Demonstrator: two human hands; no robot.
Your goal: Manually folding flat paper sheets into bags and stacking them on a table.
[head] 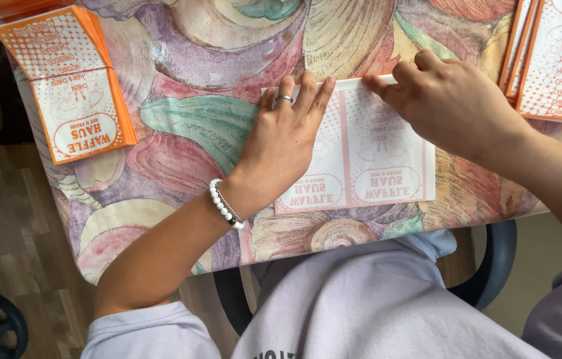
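My view from above, table [214, 73] under a shell-patterned cloth, wood floor at left, left hand [285, 143] flat with fingers together on a white printed sheet [387, 156], right hand [450, 103] pinching its top edge, orange stack [71, 83] far left.

We're over a pale, pink-printed paper sheet [367, 156] at centre; orange-and-white printed stack [68, 83] sits far left, more printed sheets [557, 56] far right.
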